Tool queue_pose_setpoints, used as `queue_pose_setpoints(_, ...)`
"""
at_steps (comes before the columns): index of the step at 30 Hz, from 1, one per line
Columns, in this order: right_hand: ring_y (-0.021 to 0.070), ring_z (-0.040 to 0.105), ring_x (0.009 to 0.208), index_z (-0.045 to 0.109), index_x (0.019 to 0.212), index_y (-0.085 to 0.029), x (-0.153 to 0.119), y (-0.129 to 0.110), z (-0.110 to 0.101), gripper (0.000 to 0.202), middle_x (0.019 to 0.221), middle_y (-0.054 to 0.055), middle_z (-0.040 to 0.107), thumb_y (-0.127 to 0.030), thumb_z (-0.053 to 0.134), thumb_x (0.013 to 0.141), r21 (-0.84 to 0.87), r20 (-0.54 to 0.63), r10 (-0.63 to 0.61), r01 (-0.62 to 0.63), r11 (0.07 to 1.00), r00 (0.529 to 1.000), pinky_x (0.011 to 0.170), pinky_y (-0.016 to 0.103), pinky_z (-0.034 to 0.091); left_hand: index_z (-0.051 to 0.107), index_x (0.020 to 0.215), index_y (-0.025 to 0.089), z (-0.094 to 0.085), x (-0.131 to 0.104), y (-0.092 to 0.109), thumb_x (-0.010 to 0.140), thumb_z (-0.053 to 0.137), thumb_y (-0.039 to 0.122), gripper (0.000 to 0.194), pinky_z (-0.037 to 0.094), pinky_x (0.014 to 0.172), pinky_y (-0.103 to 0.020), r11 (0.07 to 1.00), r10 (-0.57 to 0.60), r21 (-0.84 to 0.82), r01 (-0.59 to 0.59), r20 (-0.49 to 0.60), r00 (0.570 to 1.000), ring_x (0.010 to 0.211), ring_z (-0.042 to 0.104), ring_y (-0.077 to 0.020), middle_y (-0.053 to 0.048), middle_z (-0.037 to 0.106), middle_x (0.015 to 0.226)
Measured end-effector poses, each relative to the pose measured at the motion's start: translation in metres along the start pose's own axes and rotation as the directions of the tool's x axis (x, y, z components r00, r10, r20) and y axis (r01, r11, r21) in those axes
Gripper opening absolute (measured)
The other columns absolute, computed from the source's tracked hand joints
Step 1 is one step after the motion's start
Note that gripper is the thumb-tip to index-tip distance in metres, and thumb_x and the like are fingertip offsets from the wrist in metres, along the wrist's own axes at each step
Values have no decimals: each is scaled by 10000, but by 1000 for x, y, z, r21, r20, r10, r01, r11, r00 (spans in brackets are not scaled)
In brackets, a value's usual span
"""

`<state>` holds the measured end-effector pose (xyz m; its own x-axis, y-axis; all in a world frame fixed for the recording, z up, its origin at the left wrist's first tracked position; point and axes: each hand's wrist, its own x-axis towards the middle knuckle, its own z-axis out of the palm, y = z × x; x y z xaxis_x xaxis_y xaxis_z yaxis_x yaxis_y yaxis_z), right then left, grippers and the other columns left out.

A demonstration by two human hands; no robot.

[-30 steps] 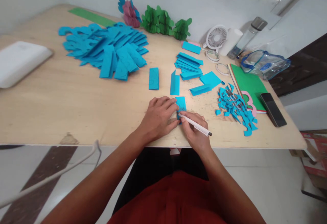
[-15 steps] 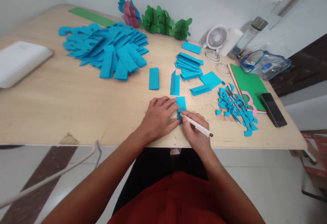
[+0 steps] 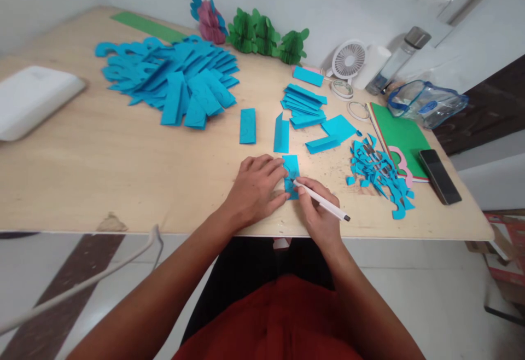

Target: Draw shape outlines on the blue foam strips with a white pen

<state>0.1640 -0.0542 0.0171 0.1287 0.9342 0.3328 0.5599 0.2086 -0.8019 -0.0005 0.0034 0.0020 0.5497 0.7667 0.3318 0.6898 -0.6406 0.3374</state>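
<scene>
Under L fingers (image 3: 282, 172), flat on its edge: blue card (image 3: 291, 166); R fingers (image 3: 298, 184) grip pen (image 3: 322, 201)

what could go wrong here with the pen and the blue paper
The left hand steadies the small blue paper close to the white pen, so the line could run onto a fingertip. If that hand slips, the paper might shift. The phone lies near the table's right edge and could get knocked off.
</scene>
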Motion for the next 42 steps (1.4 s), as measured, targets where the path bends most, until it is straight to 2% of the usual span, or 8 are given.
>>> queue_pose_setpoints(7,240,709,976,691,1054,-220,0,0,-1,211,1032,71,752,-258,540,911,66,26,60,-62,996,998,851,407,552,616,1043,210,1,-1,-1,859,590,369,244,372,972,-511,1000,5,7,-5,1,1000,1234,505,-324,-103,620,1320)
queue_pose_setpoints(16,235,716,958,694,1045,-227,1,0,-1,209,1023,59,760,-244,532,914,9,43,14,-14,1000,999,876,418,536,616,1048,208,0,0,-1,857,582,350,240,371,972,-508,1000,2,0,-2,7,1000,1230,510,-323,-102,617,1327)
queue_pose_setpoints(42,229,726,927,703,1032,-227,1,0,-1,210,1001,61,767,-235,530,912,-20,49,-3,4,1000,999,887,416,532,607,1054,215,-2,0,0,854,584,341,238,368,983,-516,1000,-7,-8,7,26,1000,1241,502,-330,-104,614,1327)
